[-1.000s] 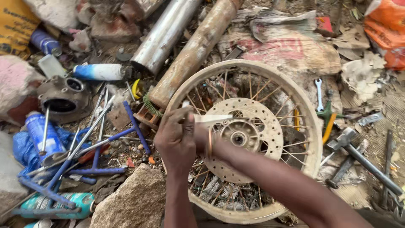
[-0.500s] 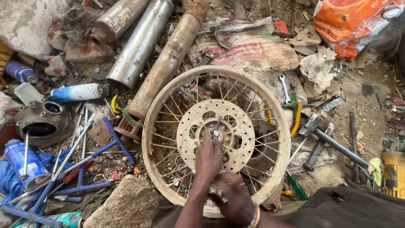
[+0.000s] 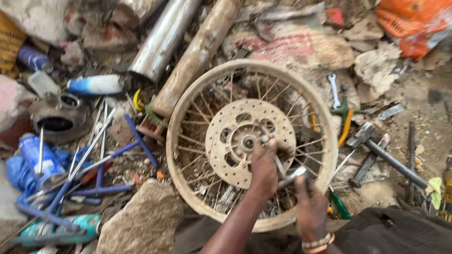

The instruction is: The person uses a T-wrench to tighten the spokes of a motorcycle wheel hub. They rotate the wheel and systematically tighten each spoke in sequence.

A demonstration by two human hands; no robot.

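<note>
Head view: a spoked wheel (image 3: pixel 252 141) lies flat on littered ground at centre frame, its perforated brake disc (image 3: pixel 230 141) facing up around the hub (image 3: pixel 248 142). The left hand (image 3: pixel 263 171) rests on the disc just right of the hub, fingers curled around a thin metal tool (image 3: pixel 278 162) whose working end is blurred and cannot be identified. The right hand (image 3: pixel 310 207), with a beaded bracelet at the wrist, is closed around the lower end of the same tool above the spokes. The near rim is partly hidden by both forearms and dark cloth at the bottom edge. Beyond the wheel, a rusty pipe (image 3: pixel 197 56) touches the rim's far left side, with a shiny metal pipe (image 3: pixel 162 40) beside it. A hammer (image 3: pixel 376 150), a spanner (image 3: pixel 333 89) and a yellow-handled tool (image 3: pixel 346 127) lie to the right. Left are blue-handled tools (image 3: pixel 101 164), a white and blue spray can (image 3: pixel 94 84), a blue bottle (image 3: pixel 35 155) and a teal can (image 3: pixel 61 228), cut off. An orange sack (image 3: pixel 412 23) fills the top right corner; a stone (image 3: pixel 141 221) sits by the near rim.
</note>
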